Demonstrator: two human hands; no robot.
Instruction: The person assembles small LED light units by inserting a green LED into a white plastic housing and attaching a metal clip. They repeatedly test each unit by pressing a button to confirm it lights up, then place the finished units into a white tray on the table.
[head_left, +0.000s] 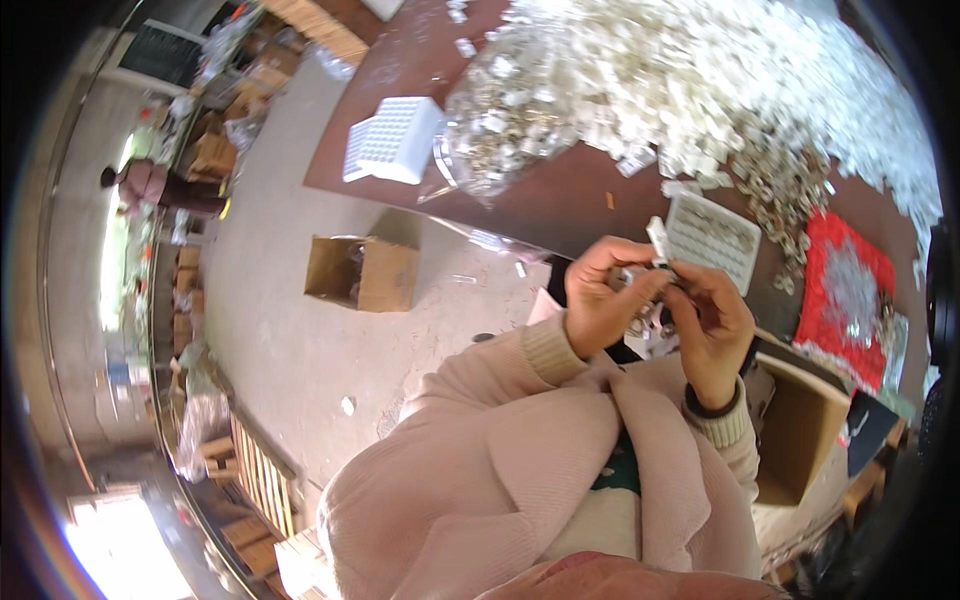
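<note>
A small white piece [657, 238] stands upright between the person's fingertips, just off the near edge of the brown tabletop [575, 205]. The left hand [608, 292] and the right hand [717, 325] meet at its lower end, thumbs and forefingers pinched together on it; the fingers hide that end. Right behind, a pale compartmented tray [714, 207] lies partly covered by the right hand. Past it spreads a heap of metal parts [775, 185], running up against a large mound of white pieces [690, 85] that takes up most of the far side. To the right lies a red bag [818, 262] with clear plastic on it; to the left, a clear bag of parts [500, 135] sits beside white gridded blocks [402, 140]. An open cardboard box [815, 425] stands close by the right forearm. On the floor [330, 385], well apart, is another carton [388, 275], and farther off a person [150, 185] stands near cluttered shelves [212, 150]
</note>
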